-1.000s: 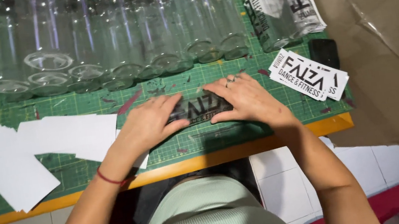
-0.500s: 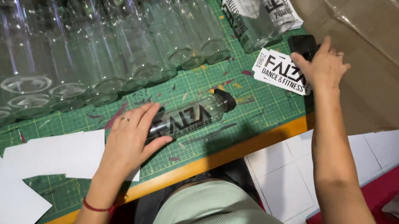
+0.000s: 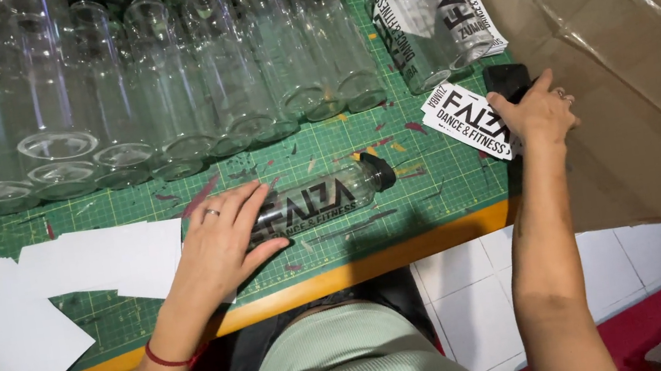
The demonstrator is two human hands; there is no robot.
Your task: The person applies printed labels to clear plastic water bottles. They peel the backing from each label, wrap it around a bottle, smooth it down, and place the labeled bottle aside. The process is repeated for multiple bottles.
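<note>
the left hand (image 3: 223, 242) lies flat, fingers spread, on the lettered bottle (image 3: 317, 202) lying on the green mat (image 3: 448, 170); best kept pinned so it can't roll. farther right, the right hand (image 3: 540, 108) curls over the sticker stack (image 3: 467, 121) by a dark phone (image 3: 506, 79); lift one sheet only.

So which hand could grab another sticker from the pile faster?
Probably the right hand: it already rests on the sticker pile beside the cardboard box. The left hand is busy on the lying bottle, away from the stickers.
</note>
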